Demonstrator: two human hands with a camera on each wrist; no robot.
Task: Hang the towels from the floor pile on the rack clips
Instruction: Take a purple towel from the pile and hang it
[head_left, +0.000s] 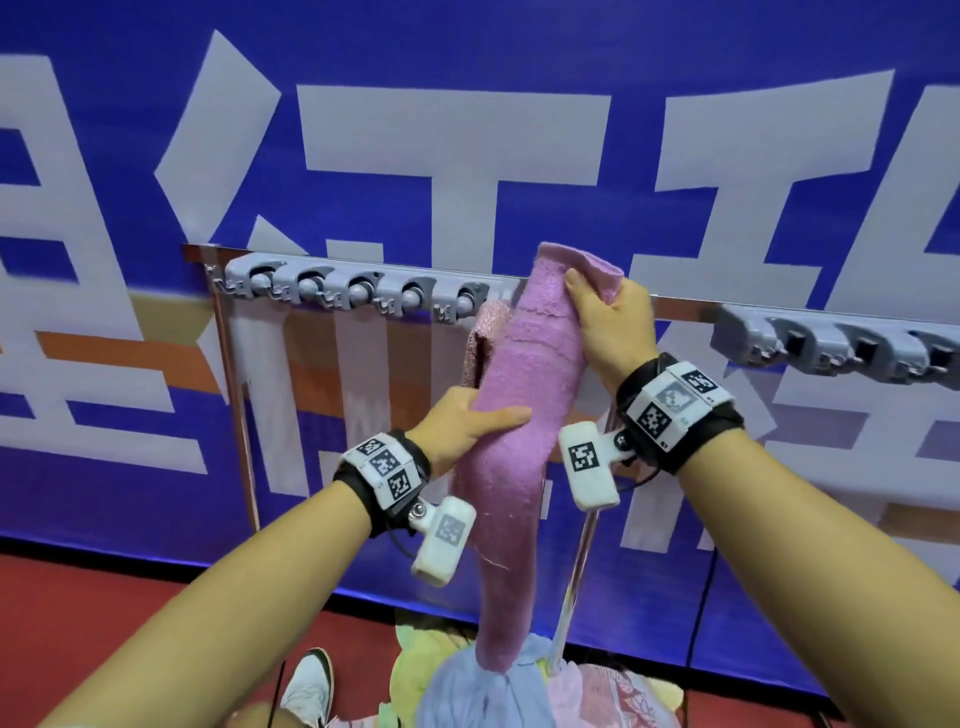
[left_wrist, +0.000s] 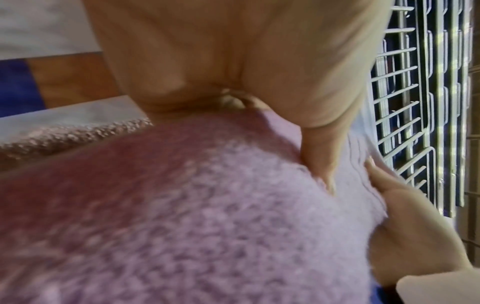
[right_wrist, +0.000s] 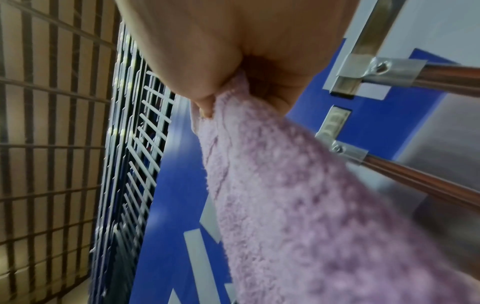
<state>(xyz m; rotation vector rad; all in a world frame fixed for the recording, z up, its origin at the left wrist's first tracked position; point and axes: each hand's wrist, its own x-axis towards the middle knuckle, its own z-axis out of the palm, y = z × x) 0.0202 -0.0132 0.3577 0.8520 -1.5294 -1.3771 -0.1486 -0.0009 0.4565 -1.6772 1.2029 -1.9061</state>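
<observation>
A long pink towel (head_left: 524, 395) hangs upright in front of the rack rail (head_left: 680, 310), its lower end reaching the floor pile (head_left: 467, 680). My right hand (head_left: 608, 322) grips the towel's top end level with the rail, just right of the left strip of grey clips (head_left: 358, 293). My left hand (head_left: 467, 426) holds the towel lower down, thumb across its front. A second pink towel (head_left: 485, 338) hangs from the rightmost clip of that strip, behind the one I hold. In the wrist views the pink towel (left_wrist: 197, 205) (right_wrist: 298, 195) fills the frame under my palms.
A second strip of grey clips (head_left: 841, 348) sits on the rail to the right. Chrome rack legs (head_left: 239, 410) (head_left: 576, 577) run down to the red floor (head_left: 104, 613). A blue banner (head_left: 467, 156) stands behind. A shoe (head_left: 311, 686) is beside the pile.
</observation>
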